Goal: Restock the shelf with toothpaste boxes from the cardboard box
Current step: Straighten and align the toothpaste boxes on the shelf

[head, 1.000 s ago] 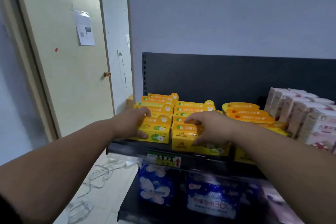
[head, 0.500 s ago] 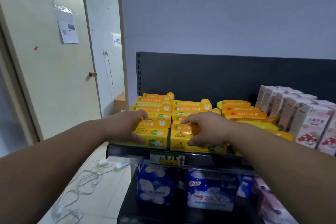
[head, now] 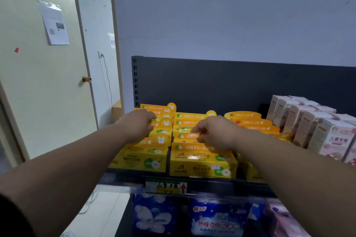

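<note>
Yellow toothpaste boxes (head: 202, 165) stand in three rows on the top shelf (head: 173, 181) of a dark rack. My left hand (head: 137, 124) reaches over the left row, and its fingers and thumb curl round a yellow box (head: 163, 124) near the middle of that row. My right hand (head: 217, 134) is over the middle row, where its curled fingers pinch the top tab of a box (head: 185, 136) behind the front one. A third row of orange-topped boxes (head: 250, 121) lies to the right, partly hidden by my right forearm.
Pink-and-white cartons (head: 316, 129) fill the shelf's right end. Blue and pink packets (head: 217, 221) sit on the shelf below. A closed door (head: 48, 82) with a knob is at left, and cables (head: 86, 208) lie on the floor. A brown carton edge (head: 116, 109) shows behind the rack.
Both hands have moved from the front boxes further back along their rows. The view has drawn closer to the shelf.
</note>
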Tool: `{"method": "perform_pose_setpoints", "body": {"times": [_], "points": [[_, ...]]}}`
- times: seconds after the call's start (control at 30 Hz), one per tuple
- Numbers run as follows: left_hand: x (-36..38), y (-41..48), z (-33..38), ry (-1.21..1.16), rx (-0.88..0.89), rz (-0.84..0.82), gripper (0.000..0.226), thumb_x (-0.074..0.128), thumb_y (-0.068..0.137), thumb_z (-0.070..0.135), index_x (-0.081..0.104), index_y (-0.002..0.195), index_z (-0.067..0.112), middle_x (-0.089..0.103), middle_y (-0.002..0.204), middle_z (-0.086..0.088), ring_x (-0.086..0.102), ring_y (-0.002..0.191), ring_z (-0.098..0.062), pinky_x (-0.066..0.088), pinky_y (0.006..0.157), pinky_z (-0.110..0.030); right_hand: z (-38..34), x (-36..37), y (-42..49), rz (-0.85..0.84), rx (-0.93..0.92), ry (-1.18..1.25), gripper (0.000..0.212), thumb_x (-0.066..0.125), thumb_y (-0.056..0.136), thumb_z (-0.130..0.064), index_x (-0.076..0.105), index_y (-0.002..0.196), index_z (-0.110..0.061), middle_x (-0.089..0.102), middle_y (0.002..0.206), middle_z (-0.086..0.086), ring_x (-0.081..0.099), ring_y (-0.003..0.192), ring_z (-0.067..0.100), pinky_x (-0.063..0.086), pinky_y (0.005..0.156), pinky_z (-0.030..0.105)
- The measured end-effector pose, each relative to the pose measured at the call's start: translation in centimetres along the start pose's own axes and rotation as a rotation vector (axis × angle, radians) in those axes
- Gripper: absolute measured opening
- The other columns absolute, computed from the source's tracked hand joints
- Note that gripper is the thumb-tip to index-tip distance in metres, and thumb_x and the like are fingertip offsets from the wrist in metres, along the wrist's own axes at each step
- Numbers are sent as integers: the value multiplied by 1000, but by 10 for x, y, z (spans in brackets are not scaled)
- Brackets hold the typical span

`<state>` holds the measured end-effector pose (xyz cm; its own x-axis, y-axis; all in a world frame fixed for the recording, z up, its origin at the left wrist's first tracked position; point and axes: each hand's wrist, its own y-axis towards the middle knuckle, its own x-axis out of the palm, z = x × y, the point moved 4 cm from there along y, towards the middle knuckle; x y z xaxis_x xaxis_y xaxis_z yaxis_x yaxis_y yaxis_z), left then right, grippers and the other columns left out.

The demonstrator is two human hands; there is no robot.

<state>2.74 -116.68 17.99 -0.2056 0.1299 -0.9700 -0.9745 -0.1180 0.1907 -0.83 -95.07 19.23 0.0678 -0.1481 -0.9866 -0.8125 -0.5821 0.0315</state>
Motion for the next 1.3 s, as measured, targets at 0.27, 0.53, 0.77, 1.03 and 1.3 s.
{"method": "perform_pose_setpoints", "body": {"times": [0.27,0.53,0.77,1.03,1.3], "points": [[-2,4,-2,29,74,-117,13,48,99,23,61,96,23,54,80,12,49,73,-4,36,63,-20,5,-1,7,-10,-25,43,28,55,96,-17,68,115,-33,66,115,-5,62,99,15,56,86,33],[-8,-8,-9,10,54,-216,18,53,96,28,65,111,25,65,104,7,57,92,-9,42,78,-24,6,-2,8,1,-13,4,29,52,95,-15,66,110,-36,64,114,-6,62,99,16,56,84,33],[-9,-15,-10,-7,55,-291,24,47,100,27,60,120,25,56,104,11,51,96,-9,38,83,-24,0,-2,3,-18,-10,18,26,52,97,-19,66,111,-35,64,115,-7,61,100,14,56,86,33],[-14,-18,-12,-129,81,-258,19,47,99,34,63,109,31,62,101,12,58,92,-6,46,81,-24,0,-11,-4,52,-22,55,19,53,98,-26,66,109,-34,63,109,-10,59,98,10,53,81,27],[-22,11,-9,-71,13,42,34,50,98,28,52,133,29,56,133,5,53,117,-16,42,89,-27,3,-15,19,124,-34,57,27,54,97,-22,64,119,-32,62,115,-9,59,99,10,54,79,24]]}}
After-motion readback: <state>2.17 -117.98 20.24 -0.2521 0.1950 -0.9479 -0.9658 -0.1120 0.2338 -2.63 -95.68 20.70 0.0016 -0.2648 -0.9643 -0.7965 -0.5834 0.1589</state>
